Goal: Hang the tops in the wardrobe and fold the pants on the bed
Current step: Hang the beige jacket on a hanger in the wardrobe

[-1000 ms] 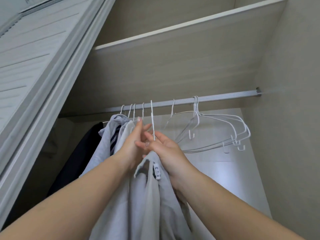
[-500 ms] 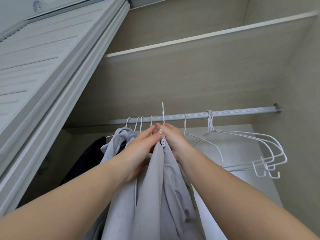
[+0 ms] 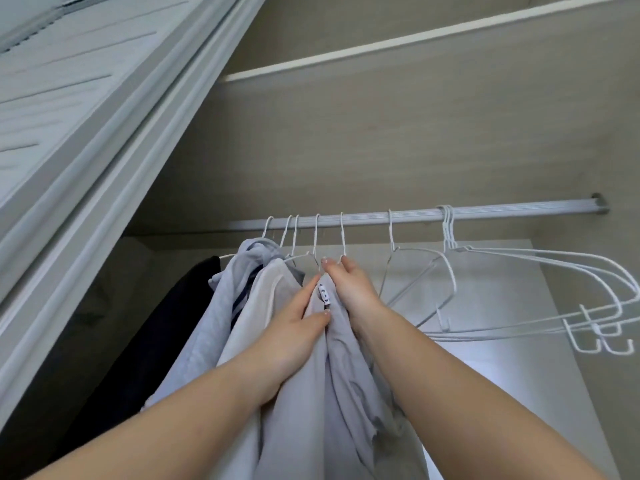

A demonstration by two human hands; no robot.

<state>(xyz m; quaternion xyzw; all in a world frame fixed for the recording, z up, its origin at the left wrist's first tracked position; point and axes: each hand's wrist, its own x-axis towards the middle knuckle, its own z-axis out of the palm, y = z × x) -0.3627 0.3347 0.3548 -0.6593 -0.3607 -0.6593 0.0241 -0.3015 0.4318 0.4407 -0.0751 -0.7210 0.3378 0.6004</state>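
Where the rail point(image 3: 485, 214) crosses the middle of the frame, a grey top point(image 3: 332, 368) hangs from a white wire hanger point(image 3: 343, 237) hooked over it, at centre. Right hand point(image 3: 349, 289): fingers curled at the neck of the hanger, gripping it together with the collar of the grey top. Left hand point(image 3: 294, 327): thumb and fingers pinching the grey top just below the collar, beside a small white label point(image 3: 324, 294); its dark marks are too small to read. Left of centre on the same rail: a cream top point(image 3: 256, 313), a pale blue hooded top point(image 3: 221, 306) with a dark striped piece showing beside it, and a black garment point(image 3: 166, 334) at the far left. Right of centre: one empty hanger point(image 3: 415, 289), then a bunch of empty hangers point(image 3: 554, 296) swung towards the right edge. Upper frame: a shelf edge point(image 3: 381, 53). Upper left: a white louvred door point(image 3: 69, 98).
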